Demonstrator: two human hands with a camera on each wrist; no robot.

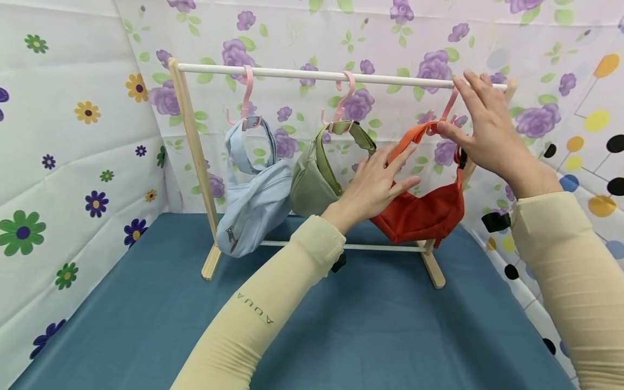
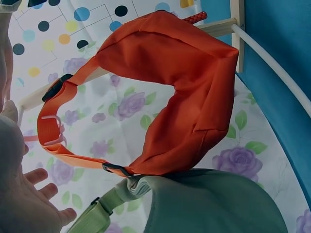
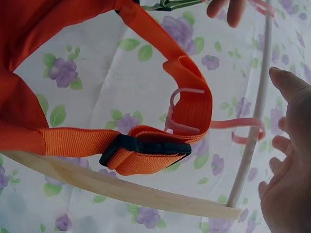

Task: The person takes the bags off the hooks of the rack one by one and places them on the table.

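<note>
A red waist bag [image 1: 424, 214] hangs by its orange strap [image 3: 194, 107] from a pink hook [image 3: 233, 124] at the right end of a white rod [image 1: 390, 79]. My right hand [image 1: 492, 130] is raised beside that hook with its fingers extended; the right wrist view shows it apart from the hook. My left hand [image 1: 370, 187] is spread between the red bag and a green waist bag [image 1: 312, 181], holding nothing. In the head view it covers part of both bags. A light blue waist bag [image 1: 260, 197] hangs at the left from another pink hook [image 1: 247, 97].
The rod belongs to a rack with wooden legs [image 1: 190, 135] and a lower white bar [image 1: 385, 248]. It stands on a blue cloth-covered table [image 1: 390, 325]. Flower-patterned sheets [image 1: 292, 40] hang behind and at the sides.
</note>
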